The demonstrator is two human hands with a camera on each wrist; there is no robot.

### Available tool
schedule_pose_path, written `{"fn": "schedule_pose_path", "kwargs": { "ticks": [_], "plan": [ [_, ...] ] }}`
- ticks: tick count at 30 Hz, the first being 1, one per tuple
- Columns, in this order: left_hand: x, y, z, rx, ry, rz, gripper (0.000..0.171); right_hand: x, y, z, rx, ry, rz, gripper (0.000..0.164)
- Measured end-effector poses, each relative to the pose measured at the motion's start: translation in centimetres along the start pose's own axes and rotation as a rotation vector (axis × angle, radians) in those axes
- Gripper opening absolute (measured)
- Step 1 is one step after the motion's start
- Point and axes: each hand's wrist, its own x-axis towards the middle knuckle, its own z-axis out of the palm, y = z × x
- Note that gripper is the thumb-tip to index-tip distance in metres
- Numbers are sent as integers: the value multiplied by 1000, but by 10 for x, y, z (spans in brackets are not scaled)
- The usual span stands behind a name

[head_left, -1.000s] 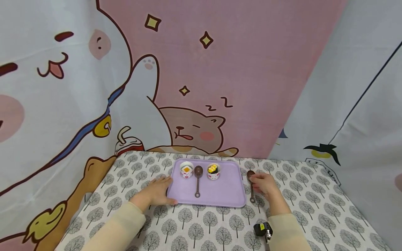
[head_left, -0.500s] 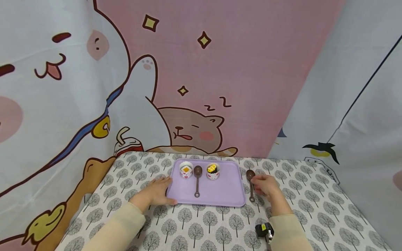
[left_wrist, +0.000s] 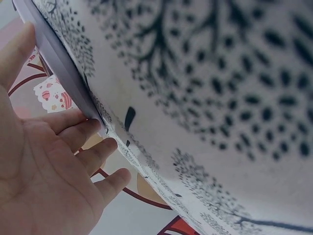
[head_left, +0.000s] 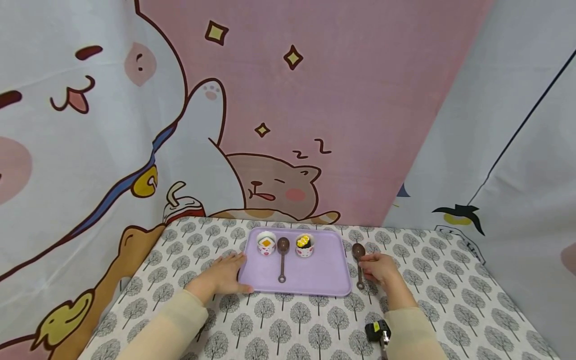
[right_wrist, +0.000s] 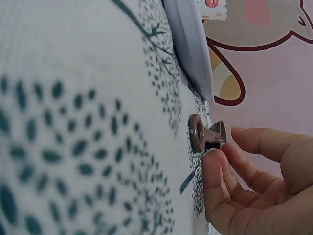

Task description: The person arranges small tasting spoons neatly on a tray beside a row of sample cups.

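Note:
In the head view my left hand [head_left: 225,274] rests at the left edge of a lilac tray [head_left: 315,286], fingers spread, the thumb near its front corner. The left wrist view shows those fingers [left_wrist: 78,132] along the rim. My right hand [head_left: 381,267] is at the handle of a brown spoon [head_left: 358,250] right of the tray. In the right wrist view the spoon's ring end [right_wrist: 196,133] faces the camera; bent fingers touch the handle's side, the thumb stands slightly apart. On the tray are a second brown spoon [head_left: 283,245] and two small patterned cups [head_left: 266,250].
The right cup [head_left: 305,251] has yellow and black contents. A black device [head_left: 377,330] sits at my right wrist. The tree-print cloth [head_left: 281,335] covers the table, with a cartoon-print curtain [head_left: 337,125] behind it.
My right hand has drawn back a little from the spoon's bowl down along its handle, baring more of the bowl. The left hand and the tray hold their places.

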Motion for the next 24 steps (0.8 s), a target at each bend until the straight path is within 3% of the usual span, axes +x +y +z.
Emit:
{"fn": "schedule_pose_path", "kwargs": {
  "ticks": [24],
  "plan": [
    [3, -2, 3, -2, -2, -14, 105, 1, 1, 3, -22, 27, -6, 30]
  ]
}}
